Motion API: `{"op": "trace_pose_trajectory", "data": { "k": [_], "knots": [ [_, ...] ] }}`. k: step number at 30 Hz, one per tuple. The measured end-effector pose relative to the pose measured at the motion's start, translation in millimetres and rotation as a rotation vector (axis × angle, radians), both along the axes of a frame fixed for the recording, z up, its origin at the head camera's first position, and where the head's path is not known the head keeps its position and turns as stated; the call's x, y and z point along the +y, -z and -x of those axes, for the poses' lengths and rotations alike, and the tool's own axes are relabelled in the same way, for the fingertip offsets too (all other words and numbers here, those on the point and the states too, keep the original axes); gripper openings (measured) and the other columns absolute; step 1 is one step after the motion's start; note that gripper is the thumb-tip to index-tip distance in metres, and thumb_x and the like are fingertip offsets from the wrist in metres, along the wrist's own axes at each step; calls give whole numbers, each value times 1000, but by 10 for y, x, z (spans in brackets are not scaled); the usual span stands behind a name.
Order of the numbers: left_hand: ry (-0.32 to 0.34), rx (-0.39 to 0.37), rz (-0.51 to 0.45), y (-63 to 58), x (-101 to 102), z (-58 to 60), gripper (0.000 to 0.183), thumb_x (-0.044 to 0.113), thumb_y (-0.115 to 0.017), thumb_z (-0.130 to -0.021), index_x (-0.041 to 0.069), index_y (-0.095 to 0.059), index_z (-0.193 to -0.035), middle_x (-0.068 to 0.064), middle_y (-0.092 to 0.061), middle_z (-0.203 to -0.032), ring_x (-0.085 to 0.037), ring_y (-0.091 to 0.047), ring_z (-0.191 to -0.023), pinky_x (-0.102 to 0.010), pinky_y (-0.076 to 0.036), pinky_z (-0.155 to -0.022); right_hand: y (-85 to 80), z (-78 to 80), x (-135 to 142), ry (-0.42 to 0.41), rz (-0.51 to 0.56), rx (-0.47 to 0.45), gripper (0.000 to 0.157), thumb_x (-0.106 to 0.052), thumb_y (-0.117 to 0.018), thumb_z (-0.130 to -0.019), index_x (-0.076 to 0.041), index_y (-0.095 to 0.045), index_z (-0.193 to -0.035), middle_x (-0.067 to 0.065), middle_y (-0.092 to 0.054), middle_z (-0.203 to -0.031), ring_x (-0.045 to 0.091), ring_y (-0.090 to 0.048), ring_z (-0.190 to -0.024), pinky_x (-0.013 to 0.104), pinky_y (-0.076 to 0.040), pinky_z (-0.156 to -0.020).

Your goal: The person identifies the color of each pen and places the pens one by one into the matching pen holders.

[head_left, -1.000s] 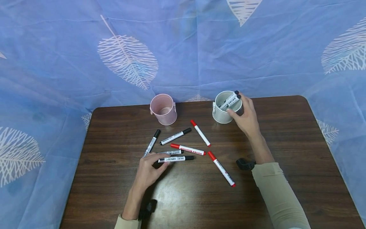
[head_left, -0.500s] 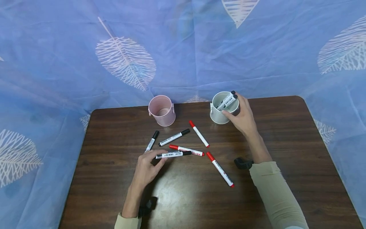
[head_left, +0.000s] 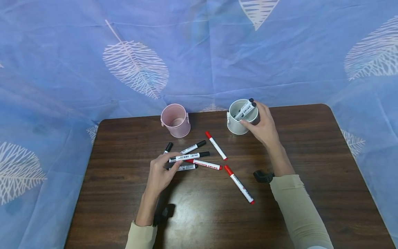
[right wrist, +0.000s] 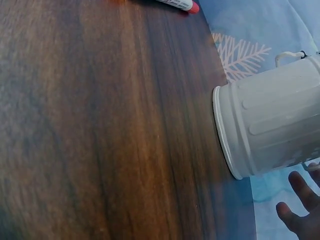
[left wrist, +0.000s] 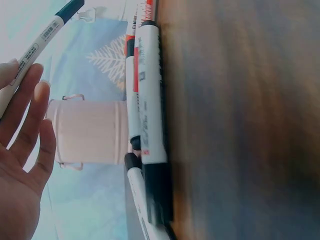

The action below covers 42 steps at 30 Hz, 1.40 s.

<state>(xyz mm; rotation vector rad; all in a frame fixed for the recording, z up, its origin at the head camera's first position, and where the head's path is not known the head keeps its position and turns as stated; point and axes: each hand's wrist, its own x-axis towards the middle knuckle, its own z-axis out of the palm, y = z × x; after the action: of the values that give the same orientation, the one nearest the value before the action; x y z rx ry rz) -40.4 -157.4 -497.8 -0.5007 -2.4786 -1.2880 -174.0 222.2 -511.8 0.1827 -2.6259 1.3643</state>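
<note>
In the head view my left hand (head_left: 160, 173) pinches a black-capped whiteboard marker (head_left: 188, 157) between thumb and fingers, raised over the other markers. The left wrist view shows the held marker (left wrist: 37, 50) slanting up, with the remaining fingers spread. At the table's back, my right hand (head_left: 264, 126) curls about the right side of a small white bucket (head_left: 237, 128), thumb at its front rim. Two black-capped markers (head_left: 245, 110) lean inside that bucket, their caps close to the index finger. From the right wrist, some fingers (right wrist: 300, 190) stand loose beside the bucket.
A pink bucket (head_left: 180, 129) stands left of the white one. Below it lie more black-capped markers (head_left: 189, 149) and three red-capped ones, including one angled marker (head_left: 240, 186) at front right. A blue leaf-patterned cloth (head_left: 192, 62) hangs behind the brown table (head_left: 118, 193).
My left hand has lifted its black marker off the table and carried it away from me, over the other markers. The right hand stays at the white bucket.
</note>
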Motion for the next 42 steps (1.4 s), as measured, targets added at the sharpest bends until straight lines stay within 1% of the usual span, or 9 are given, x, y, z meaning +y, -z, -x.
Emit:
{"op": "trace_pose_trajectory", "data": {
  "k": [4,10,20,25,29,33,35,38,42],
  "knots": [
    [-5,-18,-15,-11,45,70,20,16,-77,-89,12,-75,-109,1,-74,-103,-16,-68,-92,-38,-53,-79,-2,4,-13,1,-10,-38,84,-33,-82,-82,-22,-38,-153,13,-34,-154,34,-35,-140,62,-26,-111],
    [3,-11,-52,-2,101,159,20,13,-76,-88,11,-75,-108,-1,-74,-101,-16,-68,-89,-33,-52,-79,-22,19,-4,-9,-40,-89,86,-35,-79,-85,-20,-33,-155,16,-30,-155,38,-32,-141,65,-26,-109],
    [-13,-4,-104,-38,166,259,23,3,-78,-84,5,-74,-107,-10,-74,-103,-20,-69,-89,-24,-51,-82,1,23,9,-7,-52,-95,87,-39,-78,-85,-22,-31,-156,16,-28,-155,38,-32,-140,65,-27,-108],
    [-35,4,-120,-217,222,264,22,-6,-77,-82,-2,-72,-103,-15,-74,-99,-24,-70,-87,-21,-50,-83,11,19,18,-5,-47,-86,86,-36,-79,-85,-21,-32,-156,17,-29,-153,38,-34,-138,64,-29,-108],
    [-55,20,-123,-395,291,276,19,-5,-76,-83,-3,-73,-101,-15,-74,-95,-25,-70,-88,-28,-51,-84,12,19,31,4,-52,-85,87,-35,-79,-85,-19,-31,-156,18,-30,-153,39,-34,-138,64,-28,-108],
    [-47,28,-144,-460,340,340,19,-3,-76,-84,-3,-72,-103,-16,-74,-97,-27,-70,-93,-31,-52,-87,18,5,32,6,-50,-90,87,-35,-79,-85,-18,-31,-156,17,-30,-154,38,-35,-138,64,-28,-108],
    [-32,39,-158,-480,374,385,19,-4,-76,-84,-4,-72,-103,-16,-74,-97,-22,-68,-87,-28,-51,-83,25,-4,30,5,-48,-93,86,-36,-79,-85,-18,-32,-155,17,-30,-154,38,-35,-137,64,-29,-108],
    [-30,62,-173,-531,445,452,19,-4,-76,-84,-3,-73,-102,-13,-72,-85,-7,-57,-65,-22,-46,-63,23,-7,25,2,-40,-89,86,-35,-79,-85,-19,-32,-155,17,-30,-154,39,-35,-137,65,-29,-107],
    [-37,80,-195,-541,545,548,17,-4,-75,-84,-4,-72,-100,-11,-65,-72,-7,-41,-53,-28,-36,-46,17,13,23,-2,-40,-70,86,-35,-80,-84,-19,-33,-155,17,-30,-153,38,-36,-136,64,-29,-107]
  ]
}}
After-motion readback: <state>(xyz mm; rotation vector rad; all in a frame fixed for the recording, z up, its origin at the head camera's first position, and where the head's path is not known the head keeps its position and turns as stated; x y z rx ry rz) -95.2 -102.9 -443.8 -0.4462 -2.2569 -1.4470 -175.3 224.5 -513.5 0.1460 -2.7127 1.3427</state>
